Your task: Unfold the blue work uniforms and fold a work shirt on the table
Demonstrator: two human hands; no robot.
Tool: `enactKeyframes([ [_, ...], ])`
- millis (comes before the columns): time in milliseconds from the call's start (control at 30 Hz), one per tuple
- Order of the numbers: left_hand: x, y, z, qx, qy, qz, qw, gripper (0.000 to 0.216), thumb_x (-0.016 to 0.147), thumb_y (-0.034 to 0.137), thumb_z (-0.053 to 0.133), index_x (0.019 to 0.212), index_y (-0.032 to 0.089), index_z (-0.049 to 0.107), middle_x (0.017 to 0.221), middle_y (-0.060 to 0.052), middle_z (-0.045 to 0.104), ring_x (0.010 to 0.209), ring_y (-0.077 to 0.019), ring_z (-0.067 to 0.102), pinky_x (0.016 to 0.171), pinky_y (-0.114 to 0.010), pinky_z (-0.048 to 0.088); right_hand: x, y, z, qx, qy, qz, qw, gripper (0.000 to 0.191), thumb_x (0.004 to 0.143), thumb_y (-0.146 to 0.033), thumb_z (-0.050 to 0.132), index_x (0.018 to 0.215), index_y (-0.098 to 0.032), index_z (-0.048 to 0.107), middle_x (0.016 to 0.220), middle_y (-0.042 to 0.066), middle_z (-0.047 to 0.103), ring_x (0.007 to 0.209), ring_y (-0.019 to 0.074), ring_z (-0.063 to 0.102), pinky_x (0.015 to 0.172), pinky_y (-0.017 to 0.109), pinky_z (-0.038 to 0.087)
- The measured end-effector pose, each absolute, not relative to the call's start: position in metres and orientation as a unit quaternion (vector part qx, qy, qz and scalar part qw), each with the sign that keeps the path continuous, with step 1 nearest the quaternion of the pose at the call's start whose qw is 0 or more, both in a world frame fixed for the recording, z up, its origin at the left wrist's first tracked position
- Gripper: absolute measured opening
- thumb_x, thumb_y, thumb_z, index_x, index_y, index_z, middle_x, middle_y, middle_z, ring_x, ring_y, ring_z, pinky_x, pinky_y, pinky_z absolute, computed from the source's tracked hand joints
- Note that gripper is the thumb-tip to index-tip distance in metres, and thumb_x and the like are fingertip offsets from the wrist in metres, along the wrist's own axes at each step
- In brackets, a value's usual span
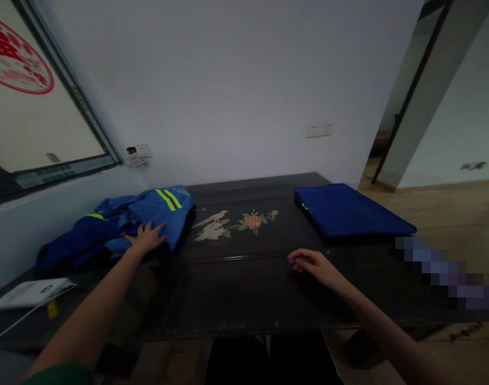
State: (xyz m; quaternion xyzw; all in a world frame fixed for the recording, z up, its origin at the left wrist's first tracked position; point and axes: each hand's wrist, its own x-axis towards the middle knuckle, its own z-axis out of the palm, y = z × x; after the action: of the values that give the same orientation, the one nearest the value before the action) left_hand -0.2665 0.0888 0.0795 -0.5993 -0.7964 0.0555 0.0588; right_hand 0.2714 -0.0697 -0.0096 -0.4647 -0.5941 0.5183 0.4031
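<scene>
My left hand (146, 238) lies on the near side of a rumpled heap of blue clothing (120, 216), fingers spread and gripping nothing. The heap mixes lighter and darker blue cloth, with yellow-green reflective stripes showing. My right hand (308, 263) is over the front part of the dark table (236, 289), loosely curved and holding nothing. Whether it touches the surface I cannot tell. To its upper right lies a flat, neatly folded dark blue garment (351, 209), with small yellow-green marks along its left edge.
A white device (30, 293) with a cable sits at the table's left, below the clothing. Flowers and a bird (212, 227) decorate the tabletop. Behind are a wall with a socket (319, 130) and, on the left, a window. A blurred-out patch covers the right end.
</scene>
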Motion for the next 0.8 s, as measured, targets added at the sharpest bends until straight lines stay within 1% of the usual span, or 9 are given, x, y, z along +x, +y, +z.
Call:
enactKeyframes([
  [100,-0.267,0.076,0.048,-0.616,-0.782,0.033,0.089,0.052,0.092,0.043,0.044,0.143,0.031,0.04,0.155,-0.013,0.023,0.141,-0.043,0.012,0.1,-0.074,0.022,0.309,-0.045,0.0,-0.514,-0.589,0.451,0.431,0.037,0.08,-0.046,0.055,0.1,-0.017,0.065,0.091,0.008,0.069,0.079,0.0186,0.065,0.07,0.031,0.05],
  [200,-0.258,0.066,0.029,-0.624,-0.771,-0.002,0.127,0.05,0.092,0.038,0.042,0.141,0.026,0.044,0.152,-0.015,0.028,0.14,-0.0442,0.013,0.102,-0.066,0.027,0.36,-0.009,0.018,-0.606,-0.59,0.313,0.433,0.033,0.083,-0.04,0.051,0.103,-0.017,0.063,0.09,0.008,0.069,0.08,0.0195,0.065,0.071,0.031,0.051],
  [267,-0.249,0.062,0.022,-0.631,-0.762,-0.02,0.146,0.049,0.093,0.034,0.041,0.14,0.023,0.046,0.149,-0.017,0.031,0.14,-0.0431,0.017,0.103,-0.061,0.03,0.395,0.015,0.028,-0.706,-0.576,0.171,0.375,0.028,0.084,-0.034,0.051,0.103,-0.018,0.065,0.092,0.009,0.07,0.085,0.0215,0.065,0.077,0.033,0.05],
  [300,-0.245,0.06,0.02,-0.633,-0.758,-0.026,0.152,0.048,0.093,0.033,0.04,0.139,0.021,0.046,0.148,-0.019,0.032,0.139,-0.0418,0.02,0.103,-0.058,0.031,0.411,0.026,0.03,-0.756,-0.558,0.114,0.323,0.028,0.086,-0.033,0.051,0.104,-0.018,0.065,0.097,0.01,0.07,0.091,0.0235,0.065,0.081,0.036,0.049],
  [367,-0.24,0.059,0.016,-0.634,-0.757,-0.031,0.153,0.047,0.094,0.032,0.037,0.138,0.019,0.048,0.146,-0.02,0.035,0.136,-0.0388,0.028,0.104,-0.054,0.033,0.438,0.041,0.026,-0.827,-0.52,0.058,0.203,0.032,0.088,-0.035,0.051,0.11,-0.016,0.064,0.108,0.016,0.067,0.102,0.029,0.062,0.086,0.041,0.047],
  [467,-0.241,0.06,0.013,-0.64,-0.753,-0.039,0.146,0.047,0.094,0.034,0.036,0.136,0.018,0.051,0.144,-0.019,0.039,0.13,-0.0353,0.039,0.104,-0.049,0.034,0.464,0.051,0.006,-0.885,-0.455,0.077,0.064,0.051,0.087,-0.047,0.055,0.118,-0.007,0.061,0.117,0.026,0.061,0.112,0.0362,0.057,0.09,0.046,0.045],
  [567,-0.248,0.062,0.01,-0.655,-0.741,-0.047,0.145,0.046,0.094,0.033,0.036,0.133,0.017,0.053,0.142,-0.017,0.042,0.126,-0.0336,0.044,0.104,-0.047,0.036,0.48,0.055,-0.016,-0.901,-0.415,0.126,0.013,0.063,0.088,-0.055,0.049,0.124,-0.004,0.058,0.121,0.029,0.058,0.116,0.0383,0.055,0.09,0.048,0.045],
  [667,-0.253,0.064,0.008,-0.657,-0.74,-0.047,0.135,0.046,0.094,0.033,0.035,0.132,0.016,0.054,0.14,-0.017,0.044,0.123,-0.0334,0.047,0.101,-0.047,0.039,0.49,0.057,-0.029,-0.888,-0.436,0.147,0.002,0.054,0.092,-0.048,0.043,0.123,-0.006,0.061,0.121,0.027,0.059,0.115,0.0365,0.057,0.087,0.046,0.046],
  [800,-0.253,0.065,0.007,-0.654,-0.743,-0.052,0.132,0.045,0.092,0.034,0.038,0.131,0.018,0.054,0.139,-0.016,0.045,0.12,-0.0346,0.049,0.099,-0.049,0.04,0.496,0.058,-0.03,-0.867,-0.483,0.122,0.015,0.039,0.092,-0.037,0.046,0.116,-0.011,0.065,0.117,0.023,0.062,0.109,0.0322,0.06,0.084,0.041,0.047],
])
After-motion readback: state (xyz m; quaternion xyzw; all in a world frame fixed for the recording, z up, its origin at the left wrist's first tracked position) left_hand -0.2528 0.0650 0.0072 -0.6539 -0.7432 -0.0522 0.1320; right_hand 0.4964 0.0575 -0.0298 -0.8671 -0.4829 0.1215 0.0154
